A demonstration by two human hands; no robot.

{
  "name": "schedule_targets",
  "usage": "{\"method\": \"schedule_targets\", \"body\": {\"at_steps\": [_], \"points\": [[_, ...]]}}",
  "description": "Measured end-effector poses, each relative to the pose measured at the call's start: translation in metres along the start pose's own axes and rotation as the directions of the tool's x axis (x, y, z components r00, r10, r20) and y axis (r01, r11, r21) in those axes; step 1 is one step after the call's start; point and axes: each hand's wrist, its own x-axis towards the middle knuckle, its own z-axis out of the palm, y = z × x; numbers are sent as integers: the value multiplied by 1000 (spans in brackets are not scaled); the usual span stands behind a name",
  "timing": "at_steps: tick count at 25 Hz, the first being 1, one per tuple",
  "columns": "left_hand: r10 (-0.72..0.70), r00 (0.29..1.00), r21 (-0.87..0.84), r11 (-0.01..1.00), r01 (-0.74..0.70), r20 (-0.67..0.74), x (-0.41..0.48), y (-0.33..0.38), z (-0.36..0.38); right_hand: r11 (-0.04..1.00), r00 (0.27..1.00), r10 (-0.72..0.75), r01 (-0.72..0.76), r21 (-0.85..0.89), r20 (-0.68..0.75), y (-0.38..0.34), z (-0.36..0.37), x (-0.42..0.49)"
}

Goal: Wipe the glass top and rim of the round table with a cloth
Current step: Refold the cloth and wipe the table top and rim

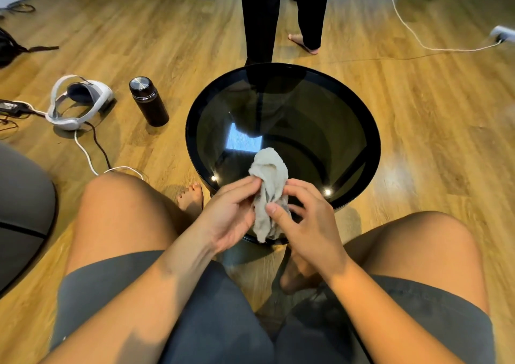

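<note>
Fingers [245, 186] of the left hand [232, 213] pinch one edge of the grey cloth [269, 188]; the right hand [303, 221] pinches the other side, thumb on top; the cloth hangs bunched between the 2 hands, above the near rim of the round table [192, 118]. Judging by this, the cloth is being gathered into a pad; wiping has not begun. Next it must be pressed flat onto the glass top [306, 118]; a dark flask [149, 101] stands on the floor, well apart.
</note>
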Motion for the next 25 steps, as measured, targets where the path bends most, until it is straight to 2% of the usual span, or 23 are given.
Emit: {"method": "schedule_targets", "body": {"at_steps": [2, 4, 6, 8, 10, 11, 13, 14, 15, 17, 19, 21, 22, 23, 24, 25], "points": [[14, 1000, 114, 993, -16, 15, -4, -3, 4, 999, 999, -44, 44, -24, -29, -3, 2, -2], [107, 994, 215, 971, -101, -17, -4, -3, 2, 997, 995, -72, 72, -1, -63, -6, -2, 0], [241, 966, 436, 882, -180, -88, -2, -3, -1, 998, 991, -64, 62, -22, -122, -12, -8, 3], [405, 908, 722, 659, -210, -106, 1, -6, -2, 990, 979, -112, 95, -105, -172, -18, -12, 6], [550, 834, 902, 340, -268, 40, 1, -5, 0, 973, 963, -198, 170, -156, -183, -19, -17, 10], [566, 809, 941, 164, -296, 156, 1, 0, -2, 968, 959, -219, 191, -161, -180, -19, -22, 14], [451, 837, 951, -173, -258, 309, 0, 18, -4, 950, 964, -242, 213, -228, -110, -17, -43, 25], [363, 877, 925, -323, -200, 316, 0, 32, -6, 921, 963, -268, 248, -300, -28, -15, -56, 31], [287, 913, 884, -445, -142, 291, -1, 46, -8, 881, 954, -288, 300, -367, 88, -11, -70, 36], [209, 941, 796, -599, -92, 266, -1, 71, -11, 786, 915, -206, 365, -498, 346, -5, -95, 46], [177, 940, 779, -614, -126, 292, 1, 91, -13, 694, 880, 13, 334, -638, 474, -7, -112, 54], [187, 933, 838, -518, -172, 308, 5, 109, -16, 713, 878, 139, 233, -662, 458, -15, -125, 67], [236, 912, 854, -485, -188, 335, 9, 118, -16, 730, 904, 106, 212, -650, 414, -19, -131, 76], [307, 875, 855, -480, -197, 374, 13, 126, -14, 737, 944, 4, 220, -639, 330, -21, -135, 88], [393, 821, 849, -491, -193, 414, 18, 132, -12, 730, 967, -142, 248, -637, 213, -21, -138, 100], [477, 757, 848, -495, -189, 447, 22, 137, -9, 719, 957, -279, 268, -641, 87, -20, -138, 110]]}}
